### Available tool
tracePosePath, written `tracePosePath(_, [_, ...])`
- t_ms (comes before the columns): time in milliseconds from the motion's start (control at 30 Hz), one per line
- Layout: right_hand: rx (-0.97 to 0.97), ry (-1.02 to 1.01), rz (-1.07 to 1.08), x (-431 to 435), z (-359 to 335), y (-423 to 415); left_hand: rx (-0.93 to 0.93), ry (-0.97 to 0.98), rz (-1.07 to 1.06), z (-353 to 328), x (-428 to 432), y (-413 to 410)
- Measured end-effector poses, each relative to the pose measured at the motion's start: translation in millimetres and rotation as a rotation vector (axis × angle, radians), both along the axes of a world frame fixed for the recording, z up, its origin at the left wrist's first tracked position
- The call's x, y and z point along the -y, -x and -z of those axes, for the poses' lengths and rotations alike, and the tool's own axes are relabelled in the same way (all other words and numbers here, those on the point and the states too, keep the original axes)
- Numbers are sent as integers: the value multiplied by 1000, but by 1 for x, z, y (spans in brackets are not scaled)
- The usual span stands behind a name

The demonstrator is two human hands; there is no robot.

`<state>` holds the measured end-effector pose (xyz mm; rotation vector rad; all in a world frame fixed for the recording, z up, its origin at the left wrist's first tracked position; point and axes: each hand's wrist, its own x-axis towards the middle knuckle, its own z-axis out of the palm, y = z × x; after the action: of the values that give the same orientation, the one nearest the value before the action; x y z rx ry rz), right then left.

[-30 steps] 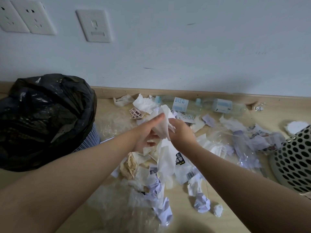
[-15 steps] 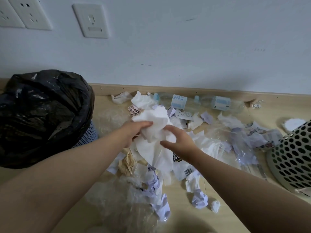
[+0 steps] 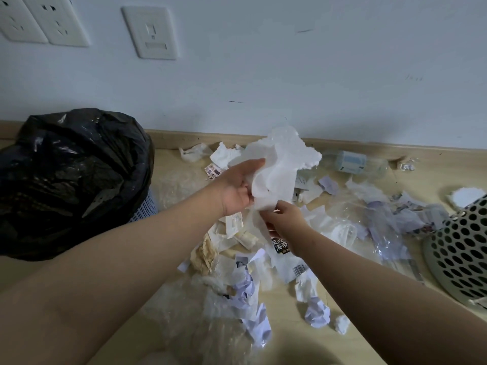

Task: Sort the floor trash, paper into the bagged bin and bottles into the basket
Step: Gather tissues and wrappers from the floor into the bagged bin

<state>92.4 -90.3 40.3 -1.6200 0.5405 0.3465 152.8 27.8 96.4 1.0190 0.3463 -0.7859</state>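
Two hands: both held one white tissue wad (image 3: pixel 276 177) above the floor litter, in the middle of the view.
Left hand (image 3: pixel 238 189): palm turned up, fingers (image 3: pixel 251 164) curled round the wad's left side, gripping it.
Right hand (image 3: pixel 286 219): lower and nearer, fingers pinched on the wad's bottom edge.
Tissue wad: crumpled, its top rose in front of the skirting board (image 3: pixel 395 151) and hid part of the litter behind it.
Paper litter (image 3: pixel 247 262): white and lilac scraps, a brownish crumpled piece and a printed packet with a barcode lay strewn under and ahead of the arms, mixed with clear plastic film (image 3: pixel 382 222).
Bottle (image 3: pixel 353 162): clear, pale blue label, lying on its side close to the skirting board, right of the wad.
Bagged bin (image 3: pixel 71 177): far left, well apart from the hands, a black bag bulging over a pale lattice wall.
Basket (image 3: pixel 463 248): right edge, pale with round holes, tilted, only partly in view; scraps lay just beside it.
Floor (image 3: pixel 303 335): light wood-look boards.
Wall (image 3: pixel 316 75): white, scuffed, with sockets (image 3: pixel 39 19) and a wall plate (image 3: pixel 150 31) at upper left.
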Motion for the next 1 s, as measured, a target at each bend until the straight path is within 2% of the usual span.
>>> tracePosePath(100, [-84,129,81,20,7,5,26,-80,-118,4,-16,-9])
tracePosePath(200, [-94,343,280,45,10,7,60,-215,-213,14,-36,-14])
tracePosePath(300, [65,557,450,54,-5,-6,79,-530,-205,28,-46,-9])
tracePosePath(367, [257,651,465,45,-22,-19,72,-631,-187,38,-46,-2])
tracePosePath(433, [409,687,341,24,-33,-27,49,-602,-191,44,-38,4])
tracePosePath(533, [415,732,-186,-14,-25,-21,2,-491,-227,38,-19,8])
tracePosePath(600, [288,642,-447,-30,-11,-8,-99,-375,-234,30,-11,7])
tracePosePath(667, [204,553,-483,-31,-2,1,-146,-306,-181,32,-10,6])
tracePosePath(733, [221,519,-470,-25,-3,3,-102,-338,-125,36,-11,7])
tracePosePath(800, [290,444,-458,-22,-9,1,-43,-435,-157,39,-11,8])
tracePosePath(900, [296,190,-307,-25,-21,-1,4,-507,-255,36,-13,4])
tracePosePath(1000, [314,61,-151,-31,-34,-13,96,-514,-305,19,-19,-8])
